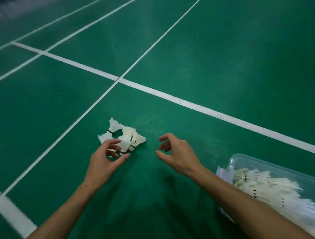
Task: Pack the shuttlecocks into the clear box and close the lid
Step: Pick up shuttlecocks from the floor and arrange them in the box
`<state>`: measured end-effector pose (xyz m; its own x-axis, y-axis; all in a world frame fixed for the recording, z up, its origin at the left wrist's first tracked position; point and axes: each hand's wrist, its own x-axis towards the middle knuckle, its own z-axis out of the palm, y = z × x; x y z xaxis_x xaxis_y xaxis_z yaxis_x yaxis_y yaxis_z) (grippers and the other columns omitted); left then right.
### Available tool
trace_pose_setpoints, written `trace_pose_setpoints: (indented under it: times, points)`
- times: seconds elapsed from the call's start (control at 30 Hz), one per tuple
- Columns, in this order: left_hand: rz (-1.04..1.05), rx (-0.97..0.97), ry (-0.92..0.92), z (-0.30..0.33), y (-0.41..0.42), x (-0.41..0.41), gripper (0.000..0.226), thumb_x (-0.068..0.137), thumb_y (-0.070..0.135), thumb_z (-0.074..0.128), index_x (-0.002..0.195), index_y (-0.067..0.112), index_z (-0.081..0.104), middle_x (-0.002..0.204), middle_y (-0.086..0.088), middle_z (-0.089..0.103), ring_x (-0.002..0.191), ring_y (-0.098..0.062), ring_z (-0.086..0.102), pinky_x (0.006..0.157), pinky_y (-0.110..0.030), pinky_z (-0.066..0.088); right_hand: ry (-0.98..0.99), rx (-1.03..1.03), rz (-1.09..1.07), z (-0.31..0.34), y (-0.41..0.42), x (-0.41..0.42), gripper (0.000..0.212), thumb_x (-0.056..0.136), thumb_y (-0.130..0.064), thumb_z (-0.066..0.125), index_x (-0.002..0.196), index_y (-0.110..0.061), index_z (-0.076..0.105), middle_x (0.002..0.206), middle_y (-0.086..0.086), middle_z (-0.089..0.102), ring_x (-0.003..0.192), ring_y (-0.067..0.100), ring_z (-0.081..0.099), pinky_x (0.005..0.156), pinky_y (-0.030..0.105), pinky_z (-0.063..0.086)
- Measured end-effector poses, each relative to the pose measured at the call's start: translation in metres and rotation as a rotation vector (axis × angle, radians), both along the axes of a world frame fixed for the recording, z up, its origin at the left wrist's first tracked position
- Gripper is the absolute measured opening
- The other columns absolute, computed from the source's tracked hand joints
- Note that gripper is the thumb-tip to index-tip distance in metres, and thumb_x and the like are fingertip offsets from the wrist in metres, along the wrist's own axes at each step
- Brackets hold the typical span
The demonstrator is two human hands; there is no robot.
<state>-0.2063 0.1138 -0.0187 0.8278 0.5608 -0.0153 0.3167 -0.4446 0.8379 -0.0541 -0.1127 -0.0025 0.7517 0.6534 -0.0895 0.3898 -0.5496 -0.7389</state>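
A small heap of white feather shuttlecocks (pixel 126 136) lies on the green court floor in front of me. My left hand (pixel 105 162) hovers at the heap's near-left edge, fingers spread and loosely curved over the closest shuttlecock, holding nothing that I can see. My right hand (pixel 176 152) hangs to the right of the heap, a little apart from it, with fingers loosely curled and empty. The clear box (pixel 243 160) stands at the lower right, lidless, holding several shuttlecocks (pixel 275 192) piled inside. No lid is in view.
White court lines (pixel 170 95) cross the green floor ahead and to the left. A thick line runs at the far left bottom. My right forearm passes in front of the box's near-left corner.
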Motion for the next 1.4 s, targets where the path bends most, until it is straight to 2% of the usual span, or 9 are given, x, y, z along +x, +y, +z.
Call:
trace_pose_setpoints:
  times: [0.2,0.43,0.6,0.73,0.87,1.0,1.07,1.27,1.4]
  points:
    - [0.064,0.084,0.067,-0.017,0.059,0.016,0.058,0.076,0.025,0.094,0.126,0.03,0.065,0.11,0.005,0.07,0.096,-0.014,0.068,0.074,-0.027,0.057,0.019,0.001,0.058,-0.029,0.067,0.019,0.038,0.089,-0.039,0.075,0.122,-0.031,0.057,0.104,-0.016,0.072,0.097,0.009,0.069,0.089,0.044,0.058]
    - [-0.265,0.353,0.321,-0.033,0.082,0.052,0.065,0.082,0.031,0.088,0.138,0.045,0.058,0.136,0.013,0.054,0.118,-0.008,0.057,0.098,-0.036,0.051,-0.083,-0.097,0.134,-0.064,0.112,0.034,0.049,0.098,-0.024,0.069,0.141,-0.024,0.047,0.129,0.006,0.063,0.122,0.028,0.054,0.1,0.043,0.049]
    - [-0.381,0.291,0.451,-0.047,0.085,0.067,0.037,0.085,0.027,0.086,0.117,0.037,0.07,0.113,0.011,0.057,0.096,-0.01,0.064,0.091,-0.04,0.058,-0.051,-0.123,0.168,-0.077,0.113,0.029,0.05,0.101,-0.017,0.063,0.146,-0.023,0.043,0.101,0.008,0.066,0.104,0.03,0.061,0.083,0.046,0.053]
    - [-0.325,0.299,0.42,-0.045,0.082,0.061,0.024,0.083,0.028,0.088,0.087,0.033,0.064,0.102,0.006,0.059,0.083,-0.004,0.062,0.075,-0.025,0.053,-0.056,-0.121,0.157,-0.071,0.095,0.024,0.049,0.101,-0.023,0.063,0.144,-0.026,0.041,0.112,0.008,0.074,0.106,0.03,0.068,0.083,0.044,0.055]
    - [-0.251,0.219,0.267,-0.02,0.058,0.055,0.033,0.077,0.025,0.092,0.078,0.035,0.061,0.098,0.003,0.063,0.068,-0.002,0.058,0.063,-0.011,0.042,-0.078,-0.071,0.086,-0.048,0.055,0.024,0.049,0.097,-0.027,0.065,0.141,-0.032,0.043,0.107,-0.003,0.073,0.096,0.026,0.068,0.076,0.044,0.055]
    - [-0.283,0.063,0.148,0.023,0.004,0.056,0.021,0.076,0.023,0.091,0.08,0.023,0.07,0.102,0.003,0.065,0.071,-0.03,0.062,0.071,-0.044,0.057,-0.039,0.073,-0.048,-0.008,-0.013,0.017,0.047,0.091,-0.027,0.07,0.133,-0.034,0.05,0.097,-0.009,0.072,0.083,0.019,0.067,0.075,0.046,0.058]
    - [-0.306,0.021,0.098,0.046,-0.032,0.061,0.021,0.074,0.025,0.09,0.083,0.022,0.071,0.109,0.005,0.066,0.08,-0.037,0.067,0.076,-0.045,0.059,-0.032,0.151,-0.12,0.015,-0.055,0.009,0.046,0.09,-0.024,0.073,0.131,-0.031,0.054,0.092,-0.011,0.071,0.078,0.015,0.068,0.076,0.046,0.059]
    - [-0.508,-0.107,-0.037,0.091,-0.16,0.083,0.021,0.073,0.02,0.085,0.084,0.004,0.076,0.12,0.002,0.068,0.088,-0.005,0.075,0.081,-0.013,0.057,-0.021,0.305,-0.34,0.073,-0.194,-0.021,0.043,0.094,-0.017,0.075,0.132,-0.023,0.058,0.093,-0.006,0.074,0.079,0.013,0.071,0.075,0.038,0.061]
    - [-0.633,-0.154,-0.096,0.099,-0.233,0.104,0.022,0.07,0.022,0.085,0.077,0.007,0.071,0.121,-0.001,0.07,0.089,-0.001,0.074,0.089,-0.021,0.06,-0.024,0.384,-0.548,0.086,-0.275,-0.032,0.041,0.093,-0.013,0.077,0.129,-0.022,0.06,0.087,-0.009,0.075,0.074,0.009,0.07,0.069,0.024,0.055]
